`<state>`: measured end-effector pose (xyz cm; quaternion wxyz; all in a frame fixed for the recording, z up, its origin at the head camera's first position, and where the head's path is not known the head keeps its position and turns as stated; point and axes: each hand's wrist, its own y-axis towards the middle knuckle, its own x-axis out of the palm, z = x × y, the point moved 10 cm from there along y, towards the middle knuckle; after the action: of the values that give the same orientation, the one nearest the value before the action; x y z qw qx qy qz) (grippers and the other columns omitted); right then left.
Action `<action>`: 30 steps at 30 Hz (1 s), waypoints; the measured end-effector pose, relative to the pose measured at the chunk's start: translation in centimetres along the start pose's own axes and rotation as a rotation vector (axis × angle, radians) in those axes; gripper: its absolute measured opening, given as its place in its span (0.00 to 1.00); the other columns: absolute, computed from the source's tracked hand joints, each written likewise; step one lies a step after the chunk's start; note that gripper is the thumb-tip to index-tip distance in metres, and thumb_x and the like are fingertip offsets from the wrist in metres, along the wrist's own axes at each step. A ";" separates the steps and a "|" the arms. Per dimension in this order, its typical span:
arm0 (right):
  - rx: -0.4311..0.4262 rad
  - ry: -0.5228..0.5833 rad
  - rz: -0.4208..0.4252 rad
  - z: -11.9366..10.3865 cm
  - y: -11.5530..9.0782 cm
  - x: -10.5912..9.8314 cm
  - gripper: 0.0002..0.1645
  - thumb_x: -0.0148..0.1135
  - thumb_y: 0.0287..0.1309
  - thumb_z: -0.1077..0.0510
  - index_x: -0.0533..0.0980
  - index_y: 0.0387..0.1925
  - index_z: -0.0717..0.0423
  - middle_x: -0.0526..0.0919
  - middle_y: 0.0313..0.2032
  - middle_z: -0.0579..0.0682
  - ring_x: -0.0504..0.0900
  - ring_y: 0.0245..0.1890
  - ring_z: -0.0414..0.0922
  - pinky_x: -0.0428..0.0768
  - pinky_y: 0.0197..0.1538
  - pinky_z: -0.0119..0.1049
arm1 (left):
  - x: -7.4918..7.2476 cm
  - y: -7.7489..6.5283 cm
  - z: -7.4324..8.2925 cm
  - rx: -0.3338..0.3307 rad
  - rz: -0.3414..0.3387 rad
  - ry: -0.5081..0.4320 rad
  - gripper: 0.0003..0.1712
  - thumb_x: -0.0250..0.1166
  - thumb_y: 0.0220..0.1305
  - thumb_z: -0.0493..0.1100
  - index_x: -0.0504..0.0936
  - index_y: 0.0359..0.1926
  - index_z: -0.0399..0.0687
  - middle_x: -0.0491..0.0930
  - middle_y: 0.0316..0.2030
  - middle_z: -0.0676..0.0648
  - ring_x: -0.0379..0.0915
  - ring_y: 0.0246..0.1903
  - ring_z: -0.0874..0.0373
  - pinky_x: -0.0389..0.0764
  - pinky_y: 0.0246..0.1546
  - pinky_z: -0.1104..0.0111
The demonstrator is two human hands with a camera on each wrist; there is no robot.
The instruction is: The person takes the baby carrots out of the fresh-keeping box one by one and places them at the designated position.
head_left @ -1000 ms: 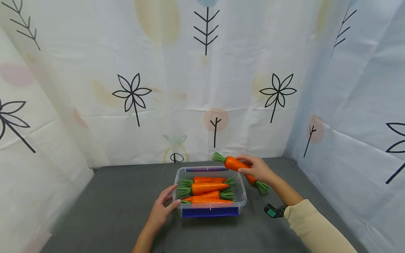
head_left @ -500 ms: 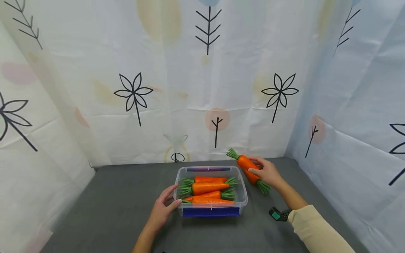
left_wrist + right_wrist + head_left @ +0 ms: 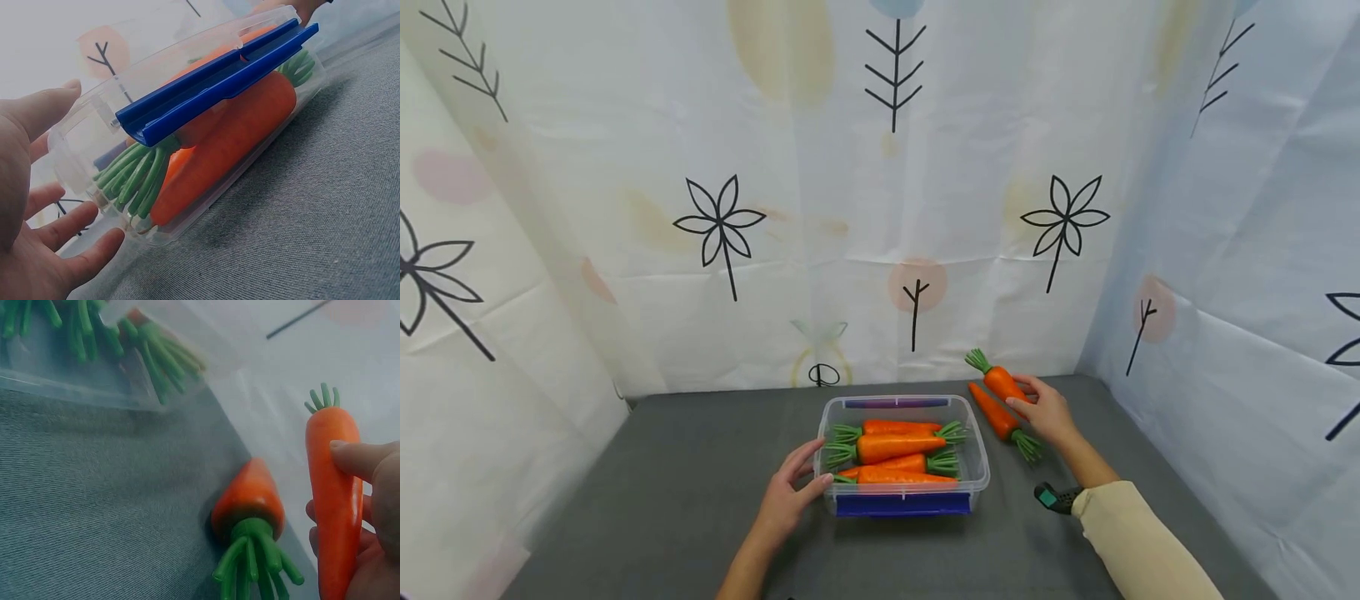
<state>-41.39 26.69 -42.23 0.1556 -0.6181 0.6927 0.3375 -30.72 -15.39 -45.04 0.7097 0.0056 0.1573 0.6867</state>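
Pinching a smooth orange carrot (image 3: 1002, 382) with green stalks, right-hand fingers (image 3: 353, 459) curl

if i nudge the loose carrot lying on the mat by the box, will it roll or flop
The loose carrot looks rigid, moulded, so probably no flop. Its tapered round body may roll in a curve, though the felt-like mat and splayed green top would likely slow it. It looks light.

On the grey table (image 3: 662, 483) in front of me sit a clear box (image 3: 977, 467) of carrots and, just right of it, one loose carrot (image 3: 996, 418).
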 end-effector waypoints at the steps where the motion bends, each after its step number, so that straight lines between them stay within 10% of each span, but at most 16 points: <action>1: 0.008 -0.003 -0.009 0.3 0.1 0.1 0.29 0.63 0.64 0.58 0.68 0.63 0.66 0.75 0.54 0.70 0.76 0.51 0.64 0.79 0.45 0.53 | 0.0 0.0 -0.2 0.002 -0.001 -0.001 0.31 0.67 0.61 0.34 0.71 0.65 0.38 0.64 0.65 0.33 0.70 0.55 0.33 0.75 0.50 0.46; 8: 0.078 0.007 -0.053 2.2 0.7 0.7 0.30 0.60 0.66 0.61 0.65 0.65 0.66 0.72 0.55 0.72 0.74 0.53 0.66 0.79 0.45 0.52 | 0.0 0.9 -2.9 -0.010 0.001 -0.026 0.31 0.67 0.62 0.35 0.71 0.66 0.43 0.63 0.67 0.37 0.70 0.56 0.37 0.76 0.50 0.49; 30: 0.176 -0.163 -0.078 4.8 0.7 1.8 0.27 0.61 0.63 0.62 0.69 0.59 0.73 0.75 0.52 0.74 0.74 0.51 0.66 0.70 0.55 0.58 | 0.0 0.7 -2.9 -0.017 -0.011 -0.017 0.31 0.67 0.63 0.39 0.71 0.67 0.47 0.63 0.68 0.39 0.68 0.58 0.38 0.74 0.52 0.46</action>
<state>-43.38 28.51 -46.69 0.2779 -0.5991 0.6801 0.3184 -32.12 -15.92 -47.67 0.7147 0.0044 0.1456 0.6841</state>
